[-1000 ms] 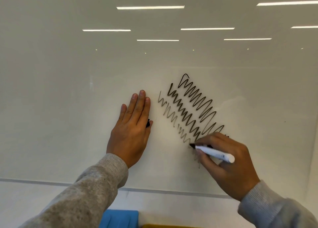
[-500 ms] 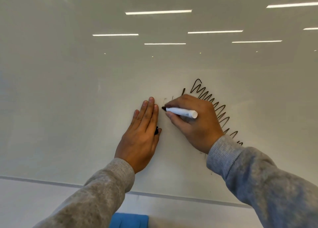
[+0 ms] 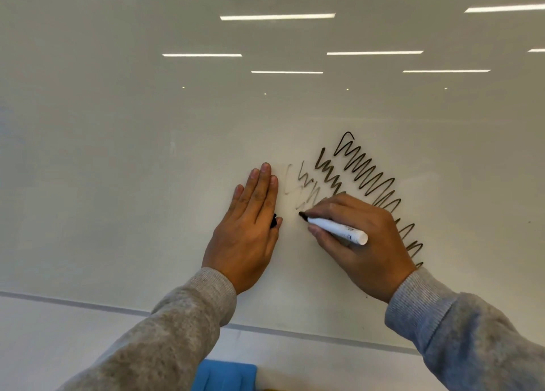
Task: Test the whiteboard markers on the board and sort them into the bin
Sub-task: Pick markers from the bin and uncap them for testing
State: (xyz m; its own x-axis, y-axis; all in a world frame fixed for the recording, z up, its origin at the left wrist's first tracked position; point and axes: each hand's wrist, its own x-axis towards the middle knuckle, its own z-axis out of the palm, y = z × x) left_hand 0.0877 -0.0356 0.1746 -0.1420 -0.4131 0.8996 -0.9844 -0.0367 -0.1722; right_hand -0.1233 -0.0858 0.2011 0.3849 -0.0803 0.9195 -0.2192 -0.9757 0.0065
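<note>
My right hand (image 3: 365,237) grips a white marker (image 3: 337,230) with its black tip touching the whiteboard (image 3: 118,154). Several black zigzag lines (image 3: 368,175) run diagonally on the board, partly hidden by this hand. The leftmost line (image 3: 290,182) is very faint and grey. My left hand (image 3: 250,225) lies flat on the board with straight fingers. Its thumb pins a small black marker cap (image 3: 273,220) against the hand's edge.
The board's lower edge (image 3: 88,303) runs across the view below my wrists. A blue bin corner (image 3: 225,376) shows at the bottom centre. Ceiling lights reflect in the glossy upper board.
My right hand has moved down and to the right from the top of the scribbles, leaving a new faint grey zigzag. My left hand stayed in place on the board.
</note>
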